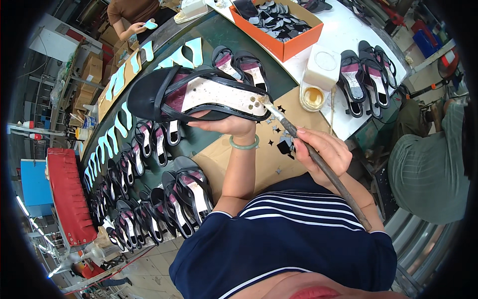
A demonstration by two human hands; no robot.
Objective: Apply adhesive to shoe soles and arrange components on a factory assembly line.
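My left hand (pixel 226 125) is closed around a black strappy sandal (pixel 214 94) from below, holding it level with its pale insole facing up. A green bangle (pixel 244 143) circles that wrist. Between the fingers of my right hand (pixel 323 152) is a long wooden-handled brush (pixel 326 167). Its whitish bristle tip touches the heel end of the insole, beside several round brownish marks. An open jar of yellowish glue (pixel 313 97) stands right of the sandal's heel, next to a white plastic container (pixel 322 67).
An orange box (pixel 286 47) of small dark pieces stands at the back. Sandals (pixel 189 187) line the green table's left side, near light-blue-edged insoles (pixel 119 124). More sandals (pixel 366 74) rest at right. Dark scraps (pixel 285 145) lie on brown cardboard (pixel 224 162). A person (pixel 134 20) works at far left.
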